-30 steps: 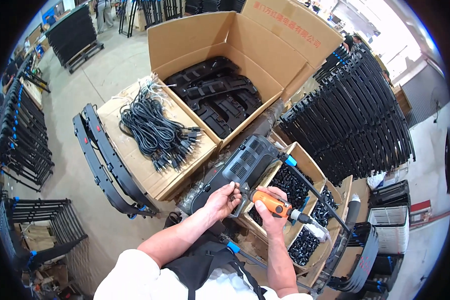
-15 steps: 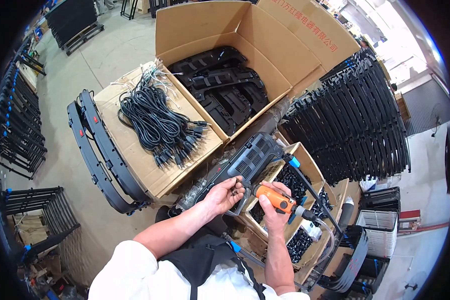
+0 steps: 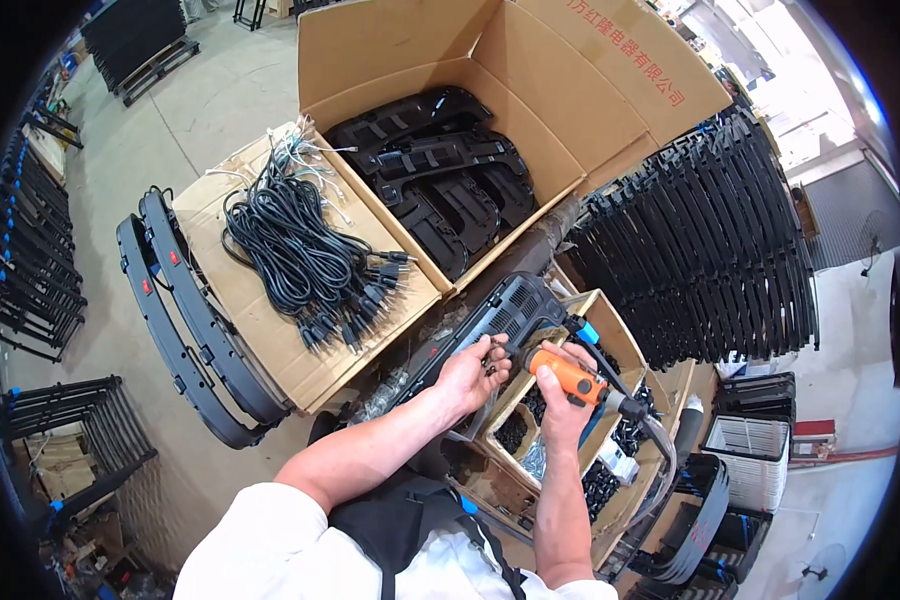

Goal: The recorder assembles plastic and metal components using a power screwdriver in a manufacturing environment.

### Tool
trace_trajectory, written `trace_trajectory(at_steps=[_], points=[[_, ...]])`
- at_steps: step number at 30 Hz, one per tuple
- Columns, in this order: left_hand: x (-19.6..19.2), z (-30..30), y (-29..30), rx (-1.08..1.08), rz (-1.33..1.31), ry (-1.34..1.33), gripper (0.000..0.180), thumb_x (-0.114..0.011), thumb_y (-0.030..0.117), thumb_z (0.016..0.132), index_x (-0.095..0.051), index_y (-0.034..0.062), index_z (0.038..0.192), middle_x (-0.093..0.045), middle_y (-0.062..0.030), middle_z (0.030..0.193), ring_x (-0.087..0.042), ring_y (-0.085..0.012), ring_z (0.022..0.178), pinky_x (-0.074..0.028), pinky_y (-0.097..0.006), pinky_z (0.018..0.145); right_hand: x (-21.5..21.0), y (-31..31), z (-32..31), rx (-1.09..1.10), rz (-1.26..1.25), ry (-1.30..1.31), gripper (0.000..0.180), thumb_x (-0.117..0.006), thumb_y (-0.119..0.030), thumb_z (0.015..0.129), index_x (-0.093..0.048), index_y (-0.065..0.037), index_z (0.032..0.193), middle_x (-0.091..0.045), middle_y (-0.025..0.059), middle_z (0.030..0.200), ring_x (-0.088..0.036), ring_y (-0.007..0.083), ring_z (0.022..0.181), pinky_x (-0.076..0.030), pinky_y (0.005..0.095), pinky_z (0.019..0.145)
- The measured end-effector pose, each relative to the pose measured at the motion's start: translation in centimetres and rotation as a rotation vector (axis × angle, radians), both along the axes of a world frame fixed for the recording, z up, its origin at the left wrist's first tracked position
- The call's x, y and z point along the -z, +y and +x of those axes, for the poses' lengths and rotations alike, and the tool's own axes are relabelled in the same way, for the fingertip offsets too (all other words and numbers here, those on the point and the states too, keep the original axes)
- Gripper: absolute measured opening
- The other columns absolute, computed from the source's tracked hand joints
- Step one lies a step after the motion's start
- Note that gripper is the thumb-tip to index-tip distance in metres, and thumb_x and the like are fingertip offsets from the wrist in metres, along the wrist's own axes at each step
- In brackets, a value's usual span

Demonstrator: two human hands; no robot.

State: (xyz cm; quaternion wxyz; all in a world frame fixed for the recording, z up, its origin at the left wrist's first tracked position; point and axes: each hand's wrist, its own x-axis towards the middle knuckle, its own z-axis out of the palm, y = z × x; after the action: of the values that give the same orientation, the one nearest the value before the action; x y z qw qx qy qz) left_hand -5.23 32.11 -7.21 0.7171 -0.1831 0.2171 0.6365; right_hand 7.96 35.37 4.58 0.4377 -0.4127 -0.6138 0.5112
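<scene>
My right hand (image 3: 566, 408) is wrapped around an orange powered screwdriver (image 3: 567, 375) with a hose trailing off its rear end; its tip points left toward a long black plastic housing (image 3: 500, 313). My left hand (image 3: 467, 375) pinches small dark screws at the housing's near edge, right by the tool tip. The housing lies slanted across small cardboard boxes (image 3: 616, 340) that hold black parts, in front of my body.
A large open carton (image 3: 400, 50) of black moulded parts stands ahead. Left of it, black power cords (image 3: 295, 250) lie bundled on flat cardboard. Curved black frames (image 3: 185, 320) rest on the floor at left, and rows of black frames (image 3: 705, 240) stand at right.
My head has shifted, so the scene sits lower and more to the right. Both hands stay at the housing, the screwdriver tip now closer to my left fingers.
</scene>
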Motion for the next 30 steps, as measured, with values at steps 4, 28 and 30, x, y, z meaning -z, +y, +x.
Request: trace_trajectory(at_steps=[4, 28, 30], points=[[-1.5, 0.1, 1.4, -0.014, -0.001, 0.038, 0.03, -0.043, 0.024, 0.114, -0.059, 0.0, 0.123, -0.067, -0.0114, 0.103, -0.068, -0.0241, 0.089, -0.06, -0.035, 0.076, 0.6, 3.9, -1.2, 0.027, 0.036, 0.006, 0.054, -0.079, -0.003, 0.088, -0.053, 0.001, 0.136, -0.07, 0.0189, 0.127, -0.067, 0.0235, 0.116, -0.051, 0.0381, 0.107], [0.9, 0.6, -1.7, 0.315, 0.122, 0.355, 0.029, -0.049, 0.022, 0.114, -0.064, -0.0006, 0.125, -0.068, -0.0067, 0.109, -0.067, -0.0153, 0.095, -0.057, -0.03, 0.085, 4.0, 11.6, -4.5, -0.096, 0.026, -0.04, 0.051, -0.081, -0.002, 0.088, -0.057, 0.0, 0.133, -0.07, 0.0137, 0.121, -0.068, 0.0175, 0.108, -0.055, 0.0323, 0.099], [0.9, 0.3, -1.7, 0.348, 0.169, 0.422, 0.028, -0.049, 0.022, 0.114, -0.065, 0.001, 0.124, -0.068, -0.0034, 0.102, -0.065, -0.0132, 0.089, -0.056, -0.028, 0.08, 3.9, 11.9, -4.6, -0.111, 0.033, -0.067, 0.052, -0.082, -0.004, 0.088, -0.057, -0.001, 0.134, -0.07, 0.0138, 0.122, -0.067, 0.0177, 0.11, -0.054, 0.0336, 0.101]])
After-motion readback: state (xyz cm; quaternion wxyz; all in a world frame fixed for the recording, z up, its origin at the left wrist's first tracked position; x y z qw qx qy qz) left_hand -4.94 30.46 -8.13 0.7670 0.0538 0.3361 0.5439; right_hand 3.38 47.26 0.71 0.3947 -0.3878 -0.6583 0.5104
